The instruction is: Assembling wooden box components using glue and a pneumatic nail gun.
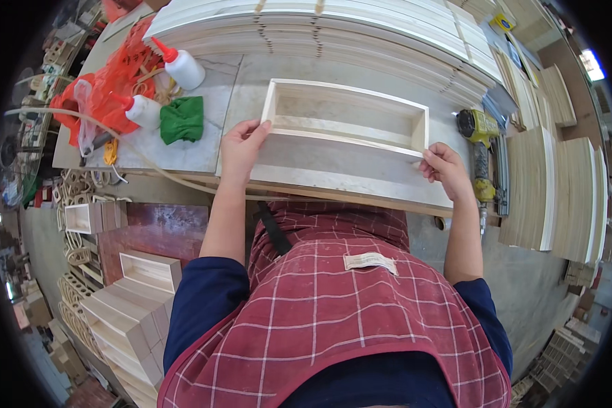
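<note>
A long rectangular frame of pale wood (350,141) is held over the workbench (272,178), its open side facing me so the grey bench top shows through it. My left hand (243,146) pinches its near left corner, thumb on the edge. At the near right corner, my right hand (445,166) grips the frame between thumb and fingers. Just right of that hand lies a yellow and black nail gun (481,146) on the bench. The fingertips under the frame are partly hidden.
Stacked wooden boards (360,34) line the bench's back, with more board stacks (534,194) at right. Two white glue bottles (183,70), a green cloth (182,120) and red plastic bags (102,92) lie at left. A hose (149,163) crosses the bench edge. Finished wooden boxes (132,309) stand lower left.
</note>
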The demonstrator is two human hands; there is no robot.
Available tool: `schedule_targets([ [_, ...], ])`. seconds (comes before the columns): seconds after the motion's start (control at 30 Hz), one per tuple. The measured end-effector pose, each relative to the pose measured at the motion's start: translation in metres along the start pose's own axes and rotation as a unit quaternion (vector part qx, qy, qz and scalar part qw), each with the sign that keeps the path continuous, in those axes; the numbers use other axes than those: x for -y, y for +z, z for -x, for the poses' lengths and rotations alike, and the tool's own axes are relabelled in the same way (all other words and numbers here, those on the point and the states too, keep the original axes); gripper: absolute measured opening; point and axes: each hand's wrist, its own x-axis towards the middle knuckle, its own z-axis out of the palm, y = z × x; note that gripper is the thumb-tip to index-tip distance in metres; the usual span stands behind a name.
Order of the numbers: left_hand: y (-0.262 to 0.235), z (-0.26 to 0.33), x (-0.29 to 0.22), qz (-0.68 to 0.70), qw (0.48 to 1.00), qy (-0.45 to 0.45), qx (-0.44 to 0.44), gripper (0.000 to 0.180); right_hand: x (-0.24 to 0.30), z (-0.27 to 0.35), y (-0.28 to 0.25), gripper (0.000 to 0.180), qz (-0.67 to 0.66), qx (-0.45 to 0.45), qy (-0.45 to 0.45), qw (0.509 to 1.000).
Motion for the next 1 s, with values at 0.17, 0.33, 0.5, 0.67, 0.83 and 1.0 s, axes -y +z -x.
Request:
schedule_targets([
  [0.17, -0.011, -0.012, -0.015, -0.003, 0.999, -0.037, 0.029, 0.027, 0.025, -0.01, -0.018, 0.014, 0.12, 0.035, 0.011, 0.992],
  [0.33, 0.009, -0.057, -0.033, -0.026, 0.999, -0.028, 0.027, 0.031, 0.042, -0.058, -0.01, 0.024, 0.105, -0.116, -0.076, 0.985],
  [0.5, 0.023, -0.09, -0.017, -0.046, 0.998, 0.001, 0.046, 0.024, 0.028, -0.092, -0.005, 0.024, 0.06, -0.108, -0.046, 0.991],
  [0.67, 0.025, -0.09, -0.018, -0.026, 0.999, -0.004, 0.022, 0.021, 0.013, -0.096, -0.005, 0.019, -0.047, -0.102, -0.102, 0.988],
  [0.83, 0.03, -0.093, -0.01, -0.059, 0.996, 0.046, -0.043, 0.022, 0.013, -0.092, -0.004, 0.017, -0.042, -0.102, -0.113, 0.987],
  [1.0, 0.021, -0.102, 0.002, -0.123, 0.989, 0.065, -0.06, 0.025, 0.013, -0.085, -0.009, 0.018, -0.061, -0.099, -0.113, 0.987],
])
